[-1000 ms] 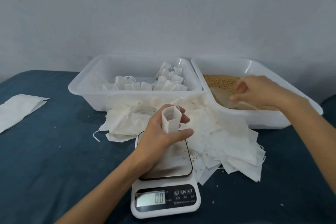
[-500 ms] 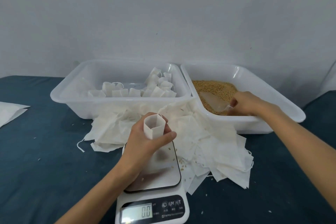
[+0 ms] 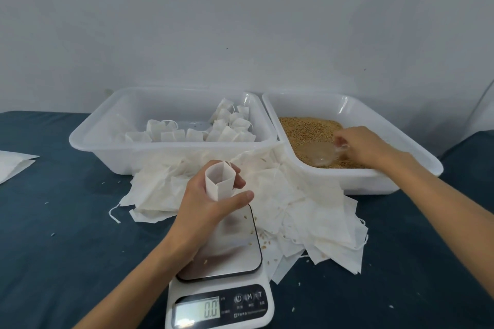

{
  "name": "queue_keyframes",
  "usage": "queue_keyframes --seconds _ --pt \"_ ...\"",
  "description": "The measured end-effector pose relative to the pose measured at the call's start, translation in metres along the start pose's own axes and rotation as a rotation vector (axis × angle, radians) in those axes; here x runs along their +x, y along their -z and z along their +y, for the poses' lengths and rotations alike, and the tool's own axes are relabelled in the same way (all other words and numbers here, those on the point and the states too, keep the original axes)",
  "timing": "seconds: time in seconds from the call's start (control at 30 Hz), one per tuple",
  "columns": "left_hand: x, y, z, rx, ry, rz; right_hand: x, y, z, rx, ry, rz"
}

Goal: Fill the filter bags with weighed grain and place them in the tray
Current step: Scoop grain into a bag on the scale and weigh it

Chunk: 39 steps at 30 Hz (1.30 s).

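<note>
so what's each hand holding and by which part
The left hand grips an open, empty filter bag around its middle. The right hand pinches the handle of a clear scoop lying in the grain.

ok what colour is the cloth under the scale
Dark teal blue cloth, plain, seen in the head view.

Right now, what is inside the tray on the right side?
The right tray holds brown grain, and the right hand holds a clear scoop resting in it. The tray bottom is covered by grain, so the grain's depth cannot be seen.
</note>
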State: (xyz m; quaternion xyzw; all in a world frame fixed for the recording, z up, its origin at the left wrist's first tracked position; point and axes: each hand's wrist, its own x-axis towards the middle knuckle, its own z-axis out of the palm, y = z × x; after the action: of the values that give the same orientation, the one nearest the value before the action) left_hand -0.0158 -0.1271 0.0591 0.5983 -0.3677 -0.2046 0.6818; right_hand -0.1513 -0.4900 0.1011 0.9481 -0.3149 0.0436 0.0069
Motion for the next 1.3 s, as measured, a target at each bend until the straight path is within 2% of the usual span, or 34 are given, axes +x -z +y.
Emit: queue_keyframes --seconds 0.13,0.4,0.57,0.77,0.93,1.1,1.3 --pt "0.001 0.001 0.001 -0.033 0.021 0.004 -0.003 0.003 0.002 0.134 -0.020 -0.052" --pt "0.000 0.002 -0.001 -0.025 0.009 0.004 -0.017 0.005 0.035 0.168 -0.186 0.071" --pt "0.001 0.002 -0.002 -0.029 0.011 -0.004 -0.023 0.011 0.043 0.399 -0.222 0.057" --pt "0.000 0.001 -0.004 -0.003 0.030 -0.049 -0.040 0.027 0.020 0.508 -0.107 0.086" --pt "-0.002 -0.001 -0.003 0.043 0.043 -0.049 -0.063 0.051 -0.030 0.564 0.129 0.056" --pt "-0.002 0.000 -0.001 0.087 0.066 -0.047 -0.085 0.077 -0.080 0.559 0.350 0.047" --pt "-0.003 -0.004 -0.003 0.086 0.062 -0.027 -0.093 0.093 -0.107 0.425 0.425 0.131"
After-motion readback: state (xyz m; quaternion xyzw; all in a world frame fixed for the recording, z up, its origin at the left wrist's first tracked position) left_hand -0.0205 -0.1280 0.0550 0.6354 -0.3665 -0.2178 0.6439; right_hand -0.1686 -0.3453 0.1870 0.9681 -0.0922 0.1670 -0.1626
